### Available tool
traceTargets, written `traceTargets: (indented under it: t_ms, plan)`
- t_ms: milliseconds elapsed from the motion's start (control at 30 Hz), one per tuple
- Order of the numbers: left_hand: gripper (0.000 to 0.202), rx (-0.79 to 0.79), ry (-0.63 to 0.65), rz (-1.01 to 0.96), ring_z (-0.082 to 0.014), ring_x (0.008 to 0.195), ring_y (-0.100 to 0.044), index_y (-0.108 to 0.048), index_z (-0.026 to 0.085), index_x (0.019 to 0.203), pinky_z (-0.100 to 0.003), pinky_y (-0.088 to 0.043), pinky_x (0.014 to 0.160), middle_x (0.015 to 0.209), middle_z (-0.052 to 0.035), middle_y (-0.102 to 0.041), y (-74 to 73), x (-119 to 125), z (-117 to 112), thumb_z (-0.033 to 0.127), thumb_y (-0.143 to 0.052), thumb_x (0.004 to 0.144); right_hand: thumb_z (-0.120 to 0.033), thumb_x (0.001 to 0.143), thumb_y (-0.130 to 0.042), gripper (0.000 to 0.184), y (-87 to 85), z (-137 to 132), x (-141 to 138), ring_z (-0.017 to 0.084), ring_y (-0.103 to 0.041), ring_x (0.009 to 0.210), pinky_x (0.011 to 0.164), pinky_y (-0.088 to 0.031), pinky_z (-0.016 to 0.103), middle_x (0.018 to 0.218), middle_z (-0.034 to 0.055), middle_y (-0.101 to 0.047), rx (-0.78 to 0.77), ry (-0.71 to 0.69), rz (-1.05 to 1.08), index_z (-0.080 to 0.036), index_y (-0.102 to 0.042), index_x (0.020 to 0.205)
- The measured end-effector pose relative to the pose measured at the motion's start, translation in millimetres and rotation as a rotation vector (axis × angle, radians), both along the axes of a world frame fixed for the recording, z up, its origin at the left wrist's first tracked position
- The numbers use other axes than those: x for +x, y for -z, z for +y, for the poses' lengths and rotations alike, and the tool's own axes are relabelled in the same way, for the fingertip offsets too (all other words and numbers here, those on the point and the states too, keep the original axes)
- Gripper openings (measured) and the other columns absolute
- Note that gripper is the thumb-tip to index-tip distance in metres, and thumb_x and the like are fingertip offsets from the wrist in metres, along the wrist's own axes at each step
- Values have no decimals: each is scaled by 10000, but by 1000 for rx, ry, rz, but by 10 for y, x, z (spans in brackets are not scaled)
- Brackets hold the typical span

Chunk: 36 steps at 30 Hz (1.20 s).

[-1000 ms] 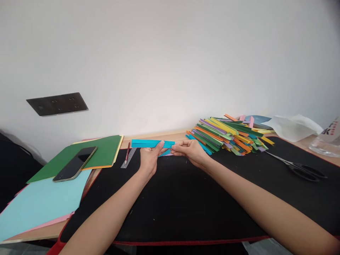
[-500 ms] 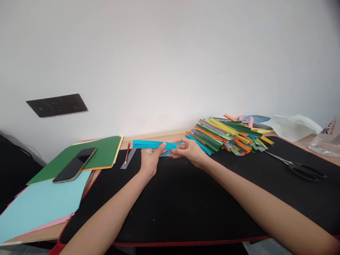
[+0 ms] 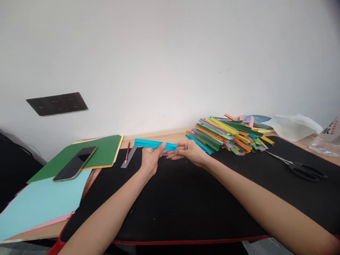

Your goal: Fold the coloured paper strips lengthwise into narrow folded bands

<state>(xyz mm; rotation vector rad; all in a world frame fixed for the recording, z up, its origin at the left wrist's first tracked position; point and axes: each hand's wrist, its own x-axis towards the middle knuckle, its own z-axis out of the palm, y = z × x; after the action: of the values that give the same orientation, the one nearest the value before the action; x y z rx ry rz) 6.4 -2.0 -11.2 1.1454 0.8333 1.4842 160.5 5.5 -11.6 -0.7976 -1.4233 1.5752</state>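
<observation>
A blue paper strip (image 3: 148,143), with a crease line along its length, is stretched between my two hands above the black mat. My left hand (image 3: 151,157) pinches it near the middle, thumb on top. At the strip's right end, my right hand (image 3: 188,152) grips it between thumb and fingers. Left of my hands, a pencil (image 3: 128,152) lies by a clear ruler (image 3: 129,157). Beyond my right hand is a heap of colourful folded paper strips (image 3: 225,136), with blue ones at its near left side.
Scissors with black handles (image 3: 302,168) lie on the mat (image 3: 186,205) at right. A phone (image 3: 75,164) rests on green paper sheets (image 3: 106,150), with light blue sheets (image 3: 47,202) nearer. A clear plastic container (image 3: 325,143) and white crumpled wrapping (image 3: 294,125) sit far right. Behind is a wall.
The loose blue layers at the right have come together into one flat strip. My right hand has shifted slightly, now holding the strip's right end.
</observation>
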Motion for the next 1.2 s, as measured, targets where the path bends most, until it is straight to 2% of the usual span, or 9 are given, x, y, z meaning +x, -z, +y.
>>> traceTargets:
  t_ms: [100,200,333,467,633,767,933,1033,1200]
  plan:
    - [242,-26,-3,-19,-227,677,-654,-619,83,685,-378,-516,719,680,-87,-684,-23,-5,-20,274,-727,582,-190,645,-682,327,16,16,21,196,-663,801,781,-526,338,857,99,-695,39,-67,41,-119,-586,950]
    - [241,-70,-10,10,-201,653,-649,-623,85,668,-362,-521,718,668,-72,-679,-37,14,-59,272,-736,567,-232,651,-695,414,28,28,18,177,-666,760,750,-536,329,789,65,-698,67,-33,50,-134,-558,1029]
    - [236,-81,29,20,-217,698,-652,-613,90,675,-372,-530,709,672,-64,-673,-19,14,-54,253,-740,562,-284,607,-725,332,35,73,38,136,-645,585,614,-540,265,598,23,-668,72,125,-22,-111,-623,872]
    - [261,-129,21,77,-261,690,-660,-605,84,711,-378,-541,631,669,-82,-672,-58,-90,31,270,-732,579,-298,546,-754,287,28,148,153,98,-586,479,514,-496,219,538,6,-646,75,208,-50,-122,-654,748]
    - [258,-166,157,164,-269,717,-663,-585,73,738,-366,-538,646,701,-141,-684,-183,-216,83,271,-706,625,-262,538,-765,316,27,230,319,77,-556,470,474,-458,186,571,28,-655,28,201,-30,-113,-668,799]
    - [177,-181,238,166,-271,744,-662,-542,91,735,-375,-535,644,791,-178,-685,-225,-272,95,232,-642,695,-215,550,-749,276,44,277,371,70,-555,502,471,-456,167,585,17,-645,2,178,8,-122,-678,800]
    - [217,-184,304,132,-270,794,-655,-551,93,939,-407,-525,692,831,-179,-684,-286,-327,104,138,-554,727,-185,575,-704,219,54,328,399,56,-558,536,538,-473,155,591,-1,-630,-18,202,37,-140,-693,790]
    - [211,-226,280,100,-276,788,-655,-563,81,911,-419,-522,706,788,-176,-687,-319,-300,77,72,-501,710,-227,627,-663,210,62,339,411,87,-570,569,565,-477,196,602,3,-636,119,234,-97,-155,-693,822]
    - [179,-333,261,56,-279,788,-654,-584,62,832,-429,-504,762,743,-187,-684,-258,-201,35,34,-471,696,-330,722,-603,221,83,254,374,183,-605,785,716,-447,283,854,56,-686,765,341,-626,-190,-694,867]
